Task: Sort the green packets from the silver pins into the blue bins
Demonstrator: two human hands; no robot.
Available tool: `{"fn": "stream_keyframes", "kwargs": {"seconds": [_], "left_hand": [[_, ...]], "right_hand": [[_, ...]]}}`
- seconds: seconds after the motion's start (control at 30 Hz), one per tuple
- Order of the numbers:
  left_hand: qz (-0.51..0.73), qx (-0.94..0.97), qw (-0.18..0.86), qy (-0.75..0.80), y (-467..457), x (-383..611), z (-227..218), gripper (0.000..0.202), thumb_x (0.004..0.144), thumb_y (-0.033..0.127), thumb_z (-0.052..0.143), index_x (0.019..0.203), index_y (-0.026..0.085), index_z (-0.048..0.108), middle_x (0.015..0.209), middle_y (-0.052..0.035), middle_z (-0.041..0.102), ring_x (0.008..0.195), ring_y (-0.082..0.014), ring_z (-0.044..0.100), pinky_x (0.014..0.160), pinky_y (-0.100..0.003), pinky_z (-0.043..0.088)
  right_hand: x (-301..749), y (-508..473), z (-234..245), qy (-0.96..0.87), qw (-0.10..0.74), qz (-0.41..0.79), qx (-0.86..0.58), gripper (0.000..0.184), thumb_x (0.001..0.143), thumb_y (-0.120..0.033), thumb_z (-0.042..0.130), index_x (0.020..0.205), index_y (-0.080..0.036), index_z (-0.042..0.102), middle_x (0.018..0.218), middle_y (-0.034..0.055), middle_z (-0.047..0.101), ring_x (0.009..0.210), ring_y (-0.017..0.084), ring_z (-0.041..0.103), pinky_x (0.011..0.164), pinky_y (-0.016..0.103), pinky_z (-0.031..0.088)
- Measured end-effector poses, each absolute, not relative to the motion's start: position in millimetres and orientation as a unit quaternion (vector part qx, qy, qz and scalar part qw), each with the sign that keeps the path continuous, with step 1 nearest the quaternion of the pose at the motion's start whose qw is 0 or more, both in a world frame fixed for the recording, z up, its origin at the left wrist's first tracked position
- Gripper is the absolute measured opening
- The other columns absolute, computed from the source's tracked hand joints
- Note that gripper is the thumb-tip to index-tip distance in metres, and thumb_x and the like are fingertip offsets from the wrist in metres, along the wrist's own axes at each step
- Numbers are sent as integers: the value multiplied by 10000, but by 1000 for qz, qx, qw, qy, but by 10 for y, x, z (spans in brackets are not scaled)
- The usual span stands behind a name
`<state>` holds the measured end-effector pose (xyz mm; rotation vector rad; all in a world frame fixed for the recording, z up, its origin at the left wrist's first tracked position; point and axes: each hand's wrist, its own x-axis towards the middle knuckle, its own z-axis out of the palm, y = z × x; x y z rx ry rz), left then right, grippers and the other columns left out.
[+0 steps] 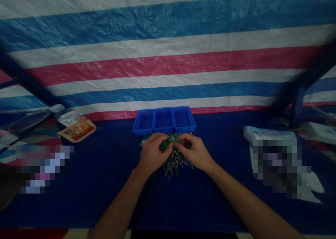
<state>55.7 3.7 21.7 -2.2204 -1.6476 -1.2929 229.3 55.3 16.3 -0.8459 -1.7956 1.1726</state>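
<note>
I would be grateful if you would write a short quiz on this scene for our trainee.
1. True or false: the left hand and the right hand both touch the green object.
2. How many blue plastic bins stand side by side beyond the hands?
3. Do the metal pins lie inside the bins or on the dark blue cover?

Key: 1. True. 2. Three. 3. On the dark blue cover.
</note>
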Motion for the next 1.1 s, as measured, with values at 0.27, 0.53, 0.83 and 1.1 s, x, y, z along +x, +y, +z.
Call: {"fn": "stream_keyframes", "kwargs": {"seconds": [0.27, 0.53, 0.83, 1.1], "left_hand": [[-369, -760, 150, -514, 4, 602, 268, 82, 837, 157, 603, 903, 153, 652, 859, -74, 720, 806, -224, 670, 746, -360, 557], [-315, -774, 220, -503, -11, 617, 316, 72, 842, 149, 601, 879, 137, 662, 827, -83, 720, 742, -241, 654, 685, -376, 525], [-315, -772, 200, -515, -5, 623, 296, 61, 844, 148, 605, 889, 146, 648, 834, -70, 713, 793, -225, 664, 727, -349, 546], [-363, -758, 77, -537, 18, 586, 245, 141, 871, 203, 618, 998, 173, 672, 960, -82, 735, 911, -250, 658, 844, -414, 531]], "right_hand": [[2309, 541, 171, -707, 397, 488, -323, 157, 802, -334, 667, 862, -189, 675, 700, -13, 613, 635, 123, 528, 604, 278, 420], [2272, 536, 125, -653, 401, 567, -303, 271, 773, -340, 707, 992, -193, 646, 808, 10, 672, 694, 140, 597, 672, 306, 477], [2268, 548, 134, -687, 388, 537, -298, 146, 822, -316, 644, 919, -208, 657, 789, 3, 659, 708, 143, 588, 680, 302, 477], [2302, 541, 150, -700, 399, 490, -333, 120, 820, -301, 654, 867, -191, 665, 725, -7, 615, 641, 127, 521, 624, 285, 422]]}}
